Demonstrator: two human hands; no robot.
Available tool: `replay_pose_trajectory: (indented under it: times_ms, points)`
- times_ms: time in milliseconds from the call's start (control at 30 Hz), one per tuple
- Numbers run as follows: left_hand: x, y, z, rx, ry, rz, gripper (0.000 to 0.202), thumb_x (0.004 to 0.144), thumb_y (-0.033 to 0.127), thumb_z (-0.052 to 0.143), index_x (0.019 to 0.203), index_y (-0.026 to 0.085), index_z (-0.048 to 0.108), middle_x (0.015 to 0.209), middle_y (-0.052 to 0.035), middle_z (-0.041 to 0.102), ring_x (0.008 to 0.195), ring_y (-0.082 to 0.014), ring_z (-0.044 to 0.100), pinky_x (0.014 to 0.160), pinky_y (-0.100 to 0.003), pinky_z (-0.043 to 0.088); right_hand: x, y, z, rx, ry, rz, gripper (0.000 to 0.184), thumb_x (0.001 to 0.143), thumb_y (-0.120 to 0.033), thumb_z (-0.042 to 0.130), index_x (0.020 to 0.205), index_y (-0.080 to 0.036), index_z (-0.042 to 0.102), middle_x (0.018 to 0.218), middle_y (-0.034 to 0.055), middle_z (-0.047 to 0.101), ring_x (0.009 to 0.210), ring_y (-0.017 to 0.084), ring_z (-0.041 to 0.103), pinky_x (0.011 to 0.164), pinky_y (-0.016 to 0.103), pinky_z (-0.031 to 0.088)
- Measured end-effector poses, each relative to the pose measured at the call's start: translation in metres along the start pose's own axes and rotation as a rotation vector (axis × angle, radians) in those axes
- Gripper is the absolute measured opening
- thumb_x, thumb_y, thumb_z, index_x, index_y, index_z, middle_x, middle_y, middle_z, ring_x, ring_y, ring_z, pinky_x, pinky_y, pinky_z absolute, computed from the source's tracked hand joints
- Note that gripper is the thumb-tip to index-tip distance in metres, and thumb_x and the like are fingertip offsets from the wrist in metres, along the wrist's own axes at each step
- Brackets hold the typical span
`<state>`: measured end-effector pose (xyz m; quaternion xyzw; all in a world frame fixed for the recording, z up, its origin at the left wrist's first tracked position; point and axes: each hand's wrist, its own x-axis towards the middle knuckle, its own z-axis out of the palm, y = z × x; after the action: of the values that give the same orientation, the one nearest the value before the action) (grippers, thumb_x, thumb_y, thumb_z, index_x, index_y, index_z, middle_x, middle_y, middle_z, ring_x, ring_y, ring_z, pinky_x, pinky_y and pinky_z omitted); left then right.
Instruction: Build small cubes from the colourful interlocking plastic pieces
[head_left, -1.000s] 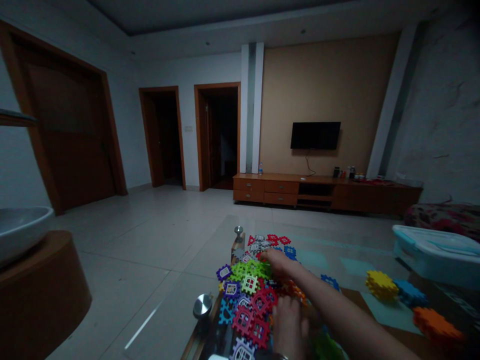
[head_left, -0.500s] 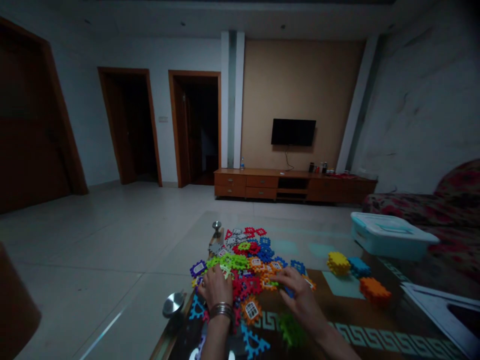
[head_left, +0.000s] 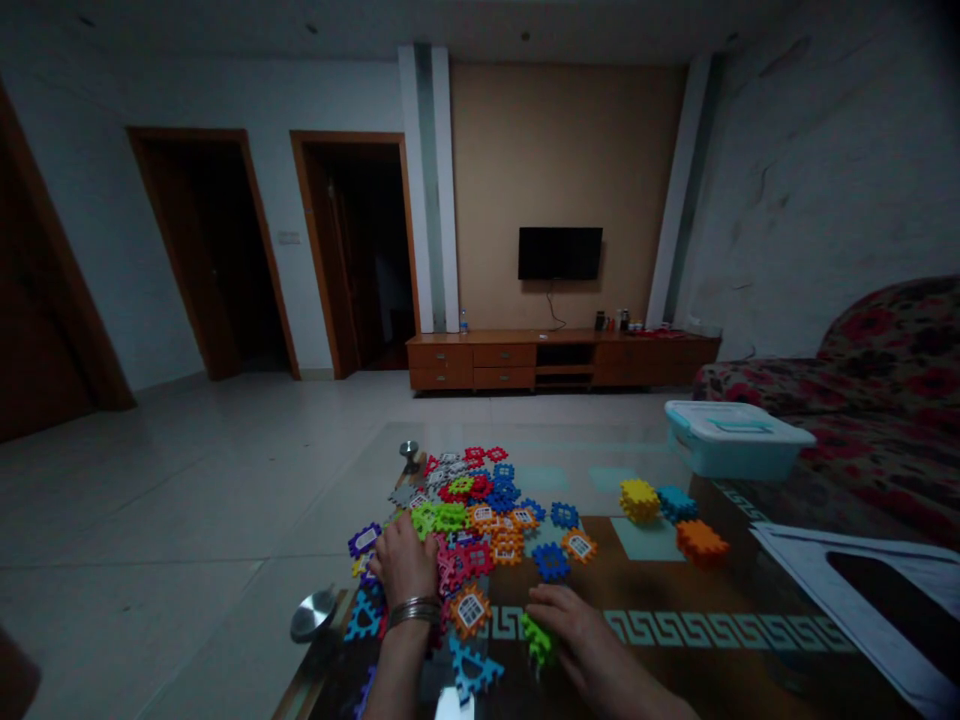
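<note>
My left hand [head_left: 409,562], with a bangle on its wrist, rests on the left of a heap of colourful toothed building pieces. Its thumb stands apart from the fingers, beside green pieces [head_left: 450,517] and pink pieces [head_left: 472,562]; the fingertips are partly hidden. Nearer the front, my right hand [head_left: 574,628] is closed on a small green stack of toothed pieces [head_left: 536,640]. Between the hands lies an orange window piece [head_left: 470,610], with a light-blue triangular piece [head_left: 474,668] in front of it. A blue piece [head_left: 551,561] is beyond the right hand.
On the glass-topped table [head_left: 675,590] stand yellow [head_left: 639,500], light-blue [head_left: 676,502] and orange [head_left: 702,542] stacks. A lidded turquoise box [head_left: 739,440] sits at the far right, behind a white sheet [head_left: 847,610]. Round metal knobs [head_left: 313,614] line the left edge.
My right hand has moved from the orange pieces toward me, down to the green stack. The blue piece, earlier mostly covered by that hand, now shows. The view has turned slightly right.
</note>
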<state>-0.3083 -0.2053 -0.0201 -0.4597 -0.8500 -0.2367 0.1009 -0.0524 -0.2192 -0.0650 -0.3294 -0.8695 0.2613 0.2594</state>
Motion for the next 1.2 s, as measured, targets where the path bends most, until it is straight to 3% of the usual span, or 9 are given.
replay_pose_trajectory:
  times_ms: [200, 367, 533, 633, 833, 900, 1000, 1100, 1200]
  points:
    - [-0.02, 0.017, -0.008, -0.136, -0.111, 0.217, 0.037, 0.085, 0.022, 0.042, 0.121, 0.02, 0.051, 0.12, -0.0047, 0.062, 0.114, -0.0201, 0.053, 0.094, -0.033, 0.041, -0.006, 0.009, -0.006, 0.067, -0.044, 0.087, 0.082, 0.057, 0.007, 0.054, 0.132, -0.026, 0.05, 0.145, 0.0076, 0.045, 0.133, 0.024, 0.04, 0.113, 0.041, 0.031]
    - [-0.051, 0.044, -0.013, -0.409, -0.4, 0.465, 0.045, 0.073, 0.016, 0.054, 0.118, 0.021, 0.054, 0.122, -0.0064, 0.062, 0.117, -0.0208, 0.053, 0.101, -0.035, 0.039, -0.004, 0.02, -0.009, 0.06, -0.01, 0.126, 0.089, 0.054, 0.006, 0.049, 0.136, -0.028, 0.046, 0.143, 0.0078, 0.047, 0.132, 0.026, 0.041, 0.111, 0.045, 0.033]
    - [-0.077, 0.068, -0.03, -0.366, -0.613, 0.532, 0.046, 0.071, 0.017, 0.056, 0.116, 0.023, 0.054, 0.123, -0.0031, 0.06, 0.118, -0.0201, 0.049, 0.101, -0.032, 0.035, 0.0, 0.044, -0.009, 0.012, 0.188, 0.209, 0.082, 0.058, 0.003, 0.038, 0.134, -0.025, 0.05, 0.136, 0.0077, 0.055, 0.128, 0.023, 0.047, 0.111, 0.046, 0.034]
    - [-0.087, 0.077, -0.035, -0.248, -0.692, 0.553, 0.044, 0.073, 0.019, 0.056, 0.116, 0.024, 0.055, 0.122, -0.003, 0.06, 0.117, -0.0224, 0.049, 0.099, -0.036, 0.034, 0.002, 0.053, -0.01, -0.017, 0.248, 0.267, 0.073, 0.063, 0.0, 0.038, 0.131, -0.022, 0.053, 0.133, 0.0087, 0.057, 0.126, 0.022, 0.049, 0.11, 0.044, 0.035]
    - [-0.093, 0.079, -0.019, -0.139, -0.707, 0.563, 0.07, 0.064, 0.029, 0.073, 0.129, 0.024, 0.049, 0.131, -0.008, 0.054, 0.121, -0.031, 0.045, 0.102, -0.048, 0.032, 0.008, 0.044, -0.019, -0.007, 0.273, 0.258, 0.051, 0.074, -0.011, 0.042, 0.122, -0.021, 0.059, 0.127, 0.0091, 0.06, 0.121, 0.023, 0.053, 0.106, 0.042, 0.04]
    - [-0.094, 0.079, -0.014, -0.114, -0.727, 0.559, 0.078, 0.062, 0.028, 0.075, 0.133, 0.023, 0.045, 0.131, -0.0093, 0.054, 0.121, -0.0318, 0.046, 0.102, -0.05, 0.033, 0.019, 0.034, -0.023, 0.004, 0.273, 0.228, 0.045, 0.078, -0.014, 0.043, 0.119, -0.021, 0.06, 0.123, 0.0094, 0.062, 0.117, 0.023, 0.055, 0.104, 0.041, 0.042]
    - [-0.094, 0.08, -0.013, -0.063, -0.786, 0.55, 0.072, 0.065, 0.026, 0.071, 0.133, 0.018, 0.047, 0.132, -0.0127, 0.054, 0.121, -0.0337, 0.046, 0.102, -0.052, 0.034, 0.052, 0.014, -0.022, -0.011, 0.233, 0.158, 0.044, 0.079, -0.012, 0.043, 0.118, -0.023, 0.061, 0.119, 0.0081, 0.063, 0.114, 0.023, 0.056, 0.102, 0.039, 0.042]
    - [-0.093, 0.079, -0.012, -0.081, -0.835, 0.554, 0.069, 0.071, 0.024, 0.064, 0.136, 0.014, 0.045, 0.139, -0.0172, 0.048, 0.128, -0.0361, 0.04, 0.106, -0.055, 0.032, 0.103, -0.007, -0.011, -0.137, 0.089, 0.075, 0.046, 0.079, -0.009, 0.044, 0.121, -0.02, 0.06, 0.122, 0.0097, 0.061, 0.116, 0.021, 0.053, 0.103, 0.036, 0.038]
    - [-0.093, 0.075, -0.005, -0.144, -0.876, 0.553, 0.083, 0.068, 0.025, 0.068, 0.143, 0.013, 0.034, 0.148, -0.0195, 0.038, 0.135, -0.0372, 0.031, 0.111, -0.055, 0.026, 0.157, -0.02, 0.008, -0.233, -0.076, 0.021, 0.046, 0.078, -0.01, 0.05, 0.124, -0.017, 0.058, 0.122, 0.011, 0.061, 0.115, 0.022, 0.052, 0.1, 0.03, 0.039]
